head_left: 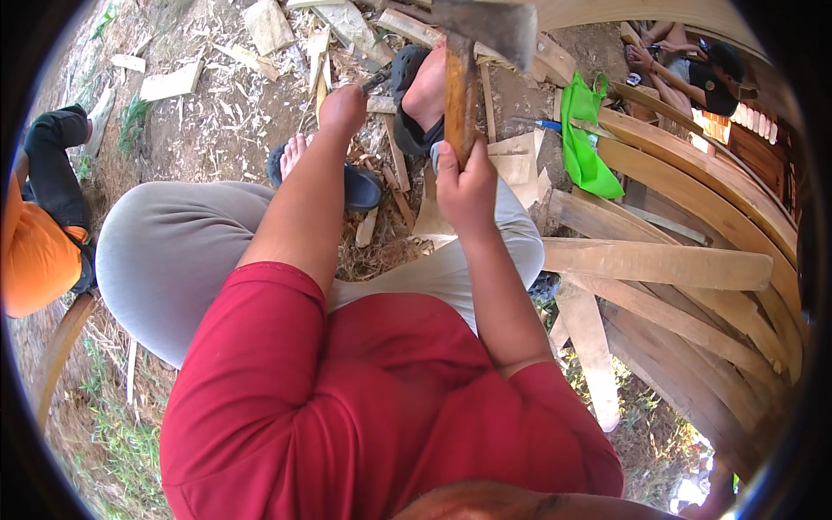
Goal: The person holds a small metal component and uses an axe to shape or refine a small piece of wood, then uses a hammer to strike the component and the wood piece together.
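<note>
One right fist (465, 184) round axe (462, 80), left (344, 110) round tool (376, 81)

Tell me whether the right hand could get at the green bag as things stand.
Probably not right away: the right hand is busy holding the axe, though nothing seems to stand between it and the green bag.

Axe hd (501, 30) cut @ top, L hand (343, 111) tool (376, 81) unclear
</note>
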The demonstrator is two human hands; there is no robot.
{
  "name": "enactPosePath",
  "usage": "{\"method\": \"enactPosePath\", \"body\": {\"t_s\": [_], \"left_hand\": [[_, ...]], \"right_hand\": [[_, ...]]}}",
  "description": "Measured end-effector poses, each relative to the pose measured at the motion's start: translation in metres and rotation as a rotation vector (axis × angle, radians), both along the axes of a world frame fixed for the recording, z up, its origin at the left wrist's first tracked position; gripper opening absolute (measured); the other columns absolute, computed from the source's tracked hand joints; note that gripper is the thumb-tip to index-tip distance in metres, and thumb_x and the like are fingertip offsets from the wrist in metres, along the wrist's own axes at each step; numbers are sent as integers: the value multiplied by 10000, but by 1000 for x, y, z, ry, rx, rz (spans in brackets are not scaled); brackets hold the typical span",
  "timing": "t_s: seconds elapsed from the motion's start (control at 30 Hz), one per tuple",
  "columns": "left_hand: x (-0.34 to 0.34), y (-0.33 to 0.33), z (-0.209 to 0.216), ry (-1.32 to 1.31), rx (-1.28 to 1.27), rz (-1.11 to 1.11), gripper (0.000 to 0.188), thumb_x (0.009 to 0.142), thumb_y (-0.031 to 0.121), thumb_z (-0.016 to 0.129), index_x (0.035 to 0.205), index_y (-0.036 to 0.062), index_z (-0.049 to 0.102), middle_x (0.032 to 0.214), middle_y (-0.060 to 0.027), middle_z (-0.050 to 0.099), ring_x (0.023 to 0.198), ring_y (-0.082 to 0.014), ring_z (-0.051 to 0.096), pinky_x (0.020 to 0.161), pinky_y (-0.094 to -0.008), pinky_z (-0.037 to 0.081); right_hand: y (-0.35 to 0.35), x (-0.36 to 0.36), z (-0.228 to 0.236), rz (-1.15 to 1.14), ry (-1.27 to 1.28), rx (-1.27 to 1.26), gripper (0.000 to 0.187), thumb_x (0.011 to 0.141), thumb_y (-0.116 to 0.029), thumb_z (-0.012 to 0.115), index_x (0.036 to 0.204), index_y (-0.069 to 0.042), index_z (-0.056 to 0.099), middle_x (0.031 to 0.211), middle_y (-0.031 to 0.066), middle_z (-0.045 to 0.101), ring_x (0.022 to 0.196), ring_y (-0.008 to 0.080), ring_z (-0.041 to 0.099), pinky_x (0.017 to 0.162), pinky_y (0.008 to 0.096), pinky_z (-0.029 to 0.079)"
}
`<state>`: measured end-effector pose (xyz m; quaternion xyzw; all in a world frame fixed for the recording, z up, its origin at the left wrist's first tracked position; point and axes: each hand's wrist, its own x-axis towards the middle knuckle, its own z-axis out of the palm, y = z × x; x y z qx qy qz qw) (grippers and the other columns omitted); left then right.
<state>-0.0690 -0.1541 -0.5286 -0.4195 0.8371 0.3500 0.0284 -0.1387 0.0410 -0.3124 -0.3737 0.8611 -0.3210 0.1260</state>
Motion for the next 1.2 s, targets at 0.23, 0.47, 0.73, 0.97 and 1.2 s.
{"method": "enactPosePath", "body": {"t_s": [0.23,0.47,0.73,0.97,1.2], "left_hand": [[-5,1,6,5,13,-7,276,1009,290,610,1018,50,747,1046,-192,760,993,-407,725,867,-514,566],[-1,2,-9,-46,22,15,271,1018,287,596,1034,65,750,1044,-197,763,987,-407,731,863,-523,568],[4,1,2,-36,60,43,247,1019,262,594,1166,89,692,1072,-188,761,994,-402,728,870,-528,565],[1,7,8,-4,46,13,217,1016,252,594,1115,90,699,1020,-207,759,968,-417,728,833,-537,570],[1,2,-13,18,10,16,238,1019,267,573,1102,74,687,1002,-210,755,960,-422,723,846,-540,565]], "right_hand": [[5,0,-17,44,0,445,374,1051,-393,590,1084,-21,572,805,262,696,782,495,692,675,577,531],[-3,-4,-6,-19,57,59,352,1038,-321,633,1160,5,576,797,279,688,788,507,686,652,560,527],[1,-8,-11,48,4,372,355,1045,-394,610,1117,-47,591,828,256,704,816,488,695,698,571,529],[24,4,-34,-20,15,133,332,1035,-339,636,1103,-17,595,821,261,696,796,496,689,681,553,528],[-10,-8,-1,-105,-188,69,351,1044,-345,616,1082,3,587,868,288,704,839,508,686,694,576,521]]}}
